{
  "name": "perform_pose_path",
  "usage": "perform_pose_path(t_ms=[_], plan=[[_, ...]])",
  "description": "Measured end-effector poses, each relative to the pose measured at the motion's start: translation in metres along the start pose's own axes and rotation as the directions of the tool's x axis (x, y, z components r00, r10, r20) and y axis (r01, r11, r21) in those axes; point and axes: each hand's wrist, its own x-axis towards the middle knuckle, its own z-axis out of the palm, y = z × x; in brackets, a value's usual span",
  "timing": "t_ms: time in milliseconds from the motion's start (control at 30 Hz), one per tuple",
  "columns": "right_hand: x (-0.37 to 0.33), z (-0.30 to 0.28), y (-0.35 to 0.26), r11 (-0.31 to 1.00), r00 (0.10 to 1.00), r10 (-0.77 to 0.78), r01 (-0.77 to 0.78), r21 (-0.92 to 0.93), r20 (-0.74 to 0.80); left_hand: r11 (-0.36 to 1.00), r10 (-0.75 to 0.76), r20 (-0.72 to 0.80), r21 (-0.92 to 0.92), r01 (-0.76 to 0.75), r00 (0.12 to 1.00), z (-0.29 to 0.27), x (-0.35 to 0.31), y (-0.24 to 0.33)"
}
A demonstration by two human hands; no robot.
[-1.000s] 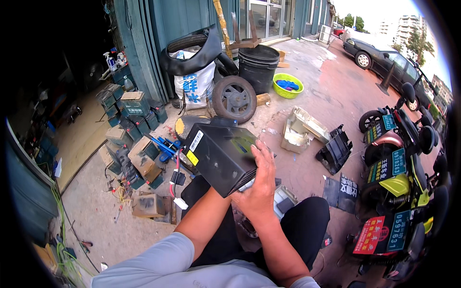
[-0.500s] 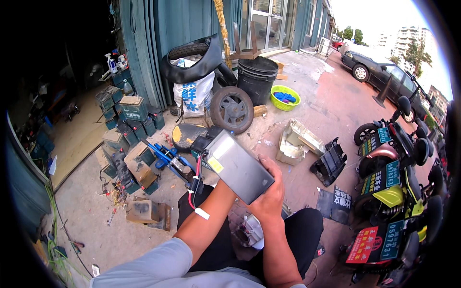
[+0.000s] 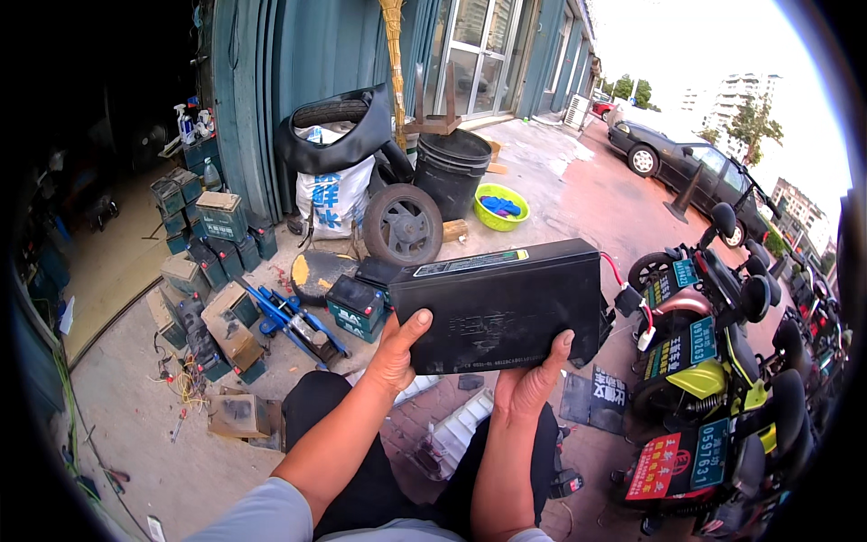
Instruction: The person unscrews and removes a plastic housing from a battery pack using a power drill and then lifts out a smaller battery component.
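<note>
A black box-shaped battery pack (image 3: 506, 312) is raised in front of me, a long broad side facing me and a labelled narrow face on top. At its lower left corner my left hand (image 3: 397, 357) grips it, thumb on the near side. Under its lower right part my right hand (image 3: 533, 384) is closed on it, thumb up along the near side. The fingers behind the pack are hidden. From the right end comes a red and black cable with a white connector (image 3: 645, 339). Below, between my knees, lies a white plastic casing (image 3: 456, 435).
A teal battery (image 3: 355, 309) and a blue metal tool (image 3: 289, 321) lie left of the pack. Several old batteries (image 3: 221, 217) stand farther left. A wheel (image 3: 403, 226), a black bucket (image 3: 452, 176) and a lime basin (image 3: 501, 210) are ahead. Parked scooters (image 3: 722, 370) line the right.
The battery pack has been turned, so its cable end has gone from left to right. My left hand, hidden behind it before, now shows at its left corner. The view has shifted slightly right.
</note>
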Motion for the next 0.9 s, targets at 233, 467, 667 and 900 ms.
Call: perform_pose_path(t_ms=[233, 467, 667, 900], plan=[[0.006, -0.013, 0.012, 0.974, 0.99, 0.132, -0.119, 0.194, -0.057, 0.95, 0.073, 0.132, 0.291, -0.109, 0.989, 0.009, -0.003, 0.016], [0.011, -0.02, 0.018, 0.966, 0.984, 0.166, -0.149, 0.21, -0.066, 0.959, 0.044, 0.08, 0.277, -0.065, 0.996, 0.005, 0.002, 0.01], [0.013, -0.024, 0.019, 0.97, 0.975, 0.183, -0.158, 0.184, -0.125, 0.961, 0.029, 0.057, 0.273, -0.044, 0.998, 0.003, 0.004, 0.005], [0.017, -0.032, 0.021, 0.967, 0.974, 0.166, -0.129, 0.219, -0.156, 0.96, 0.019, 0.131, 0.274, -0.055, 0.991, -0.001, 0.005, 0.001]])
